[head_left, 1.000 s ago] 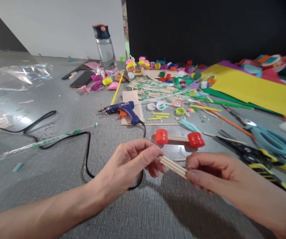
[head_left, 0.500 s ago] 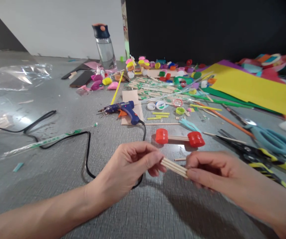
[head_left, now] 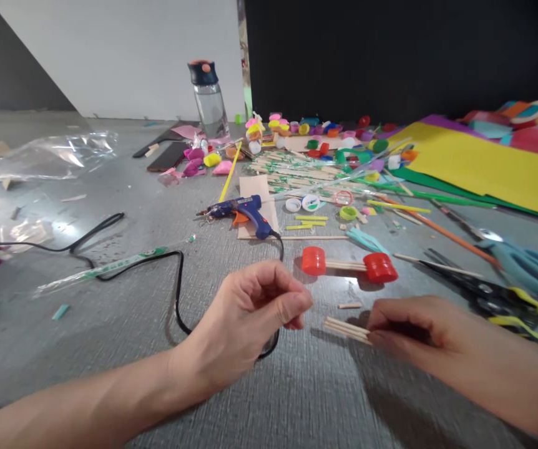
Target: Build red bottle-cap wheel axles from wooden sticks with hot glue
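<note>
My right hand [head_left: 419,340] pinches the near end of a short bundle of wooden sticks [head_left: 346,329], several laid side by side just above the table. To the left, my left hand [head_left: 262,312] has its thumb and fingertips pressed together, with nothing showing between them. A gap separates it from the bundle. Beyond both hands lies a dumbbell-like piece: wooden sticks [head_left: 344,265] joining a red bottle-cap end [head_left: 314,261] and another red cap end [head_left: 381,267]. A short loose stick piece [head_left: 349,306] rests between it and the bundle.
A blue glue gun [head_left: 245,212] lies on beige card, its black cord [head_left: 178,293] running behind my left hand. Pliers [head_left: 484,293] and blue-handled scissors [head_left: 531,268] are at right. Wrapped sticks [head_left: 292,168], caps, yellow sheets [head_left: 493,168] and a water bottle [head_left: 210,109] stand farther back.
My left fingers have come off the stick bundle. My right hand has moved slightly right and down with it, uncovering the short loose stick piece. The whole view has shifted a little.
</note>
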Tool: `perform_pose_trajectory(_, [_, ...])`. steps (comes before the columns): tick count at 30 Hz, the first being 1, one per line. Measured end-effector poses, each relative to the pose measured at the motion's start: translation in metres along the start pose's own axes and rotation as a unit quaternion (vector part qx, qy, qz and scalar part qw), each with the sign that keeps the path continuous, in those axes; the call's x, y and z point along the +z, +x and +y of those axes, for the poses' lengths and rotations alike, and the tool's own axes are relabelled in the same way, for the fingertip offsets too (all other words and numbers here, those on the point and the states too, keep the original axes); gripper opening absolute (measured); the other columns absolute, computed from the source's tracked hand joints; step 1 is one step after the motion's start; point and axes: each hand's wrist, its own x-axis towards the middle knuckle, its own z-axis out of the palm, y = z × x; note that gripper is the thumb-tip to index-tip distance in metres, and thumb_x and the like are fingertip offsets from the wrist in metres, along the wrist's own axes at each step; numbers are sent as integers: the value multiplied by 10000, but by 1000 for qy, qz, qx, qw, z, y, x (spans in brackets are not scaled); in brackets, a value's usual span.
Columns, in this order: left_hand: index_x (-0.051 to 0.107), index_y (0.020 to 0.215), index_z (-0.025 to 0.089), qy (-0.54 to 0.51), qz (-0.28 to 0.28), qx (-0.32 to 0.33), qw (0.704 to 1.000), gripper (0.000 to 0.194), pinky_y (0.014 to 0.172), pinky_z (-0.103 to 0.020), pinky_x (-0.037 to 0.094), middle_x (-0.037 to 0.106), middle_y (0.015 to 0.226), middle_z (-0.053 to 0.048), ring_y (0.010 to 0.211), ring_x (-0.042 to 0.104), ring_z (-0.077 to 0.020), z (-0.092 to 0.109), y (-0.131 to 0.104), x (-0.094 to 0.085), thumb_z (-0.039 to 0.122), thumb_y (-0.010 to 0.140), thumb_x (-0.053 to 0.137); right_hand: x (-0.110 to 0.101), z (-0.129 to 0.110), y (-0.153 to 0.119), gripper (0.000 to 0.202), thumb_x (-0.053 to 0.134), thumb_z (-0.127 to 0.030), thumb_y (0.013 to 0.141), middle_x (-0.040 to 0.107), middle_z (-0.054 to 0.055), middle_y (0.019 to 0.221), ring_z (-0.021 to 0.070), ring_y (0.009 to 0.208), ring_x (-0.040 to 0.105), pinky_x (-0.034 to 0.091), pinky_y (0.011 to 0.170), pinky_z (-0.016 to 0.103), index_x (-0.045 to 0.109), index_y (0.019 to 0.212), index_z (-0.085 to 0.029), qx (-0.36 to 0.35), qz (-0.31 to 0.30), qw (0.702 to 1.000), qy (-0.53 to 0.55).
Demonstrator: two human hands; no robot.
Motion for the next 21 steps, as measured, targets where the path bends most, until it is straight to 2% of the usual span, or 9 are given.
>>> perform_pose_trajectory(3, [582,750,195,88,-7,24,996,272,553,-214,373,556,610,45,558,476,-85,-1,-5,-2,338,981,601,1,1,-1,438,418,-574,1045,680,1,850,211,799,605,416,677,352,662,854,-264,4,3,1000,-6])
perform_pose_trajectory(6, [525,673,196,182,-21,55,982,383,532,-234,334,474,589,46,542,420,-88,0,-9,-4,349,1024,505,1,-2,-1,436,423,-565,1045,668,4,833,206,785,592,411,669,345,647,840,-252,-1,7,1000,-8])
perform_pose_trajectory(9, [432,592,195,189,11,94,977,469,528,-251,331,417,553,42,525,390,-95,2,-8,-4,318,1044,442,-2,-5,-3,431,434,-553,1044,636,4,800,199,766,571,406,660,329,631,819,-243,-2,14,1000,0])
perform_pose_trajectory(12, [451,612,199,147,65,138,977,442,575,-257,388,476,600,29,565,452,-106,4,-4,-4,284,1046,438,-7,-5,-10,389,530,-548,1006,609,4,782,195,748,548,403,644,308,640,791,-243,-7,39,998,42])
perform_pose_trajectory(15, [470,662,206,54,91,157,982,395,537,-243,399,411,641,39,562,404,-110,7,1,-6,328,1037,495,-15,-1,-17,400,563,-588,986,586,13,767,188,712,519,390,617,300,667,807,-246,-3,107,990,96])
perform_pose_trajectory(18, [458,677,208,-35,98,151,983,380,475,-212,363,328,638,56,534,287,-104,12,1,-7,363,1002,581,-25,2,-19,422,589,-624,961,562,17,742,173,682,491,360,601,298,680,833,-231,-9,233,967,101])
perform_pose_trajectory(21, [521,755,211,-64,89,152,982,277,482,-196,372,392,664,52,550,335,-95,24,-6,-3,337,974,634,-33,1,-17,401,605,-582,962,570,18,741,153,663,469,333,598,299,678,835,-210,-20,334,938,90])
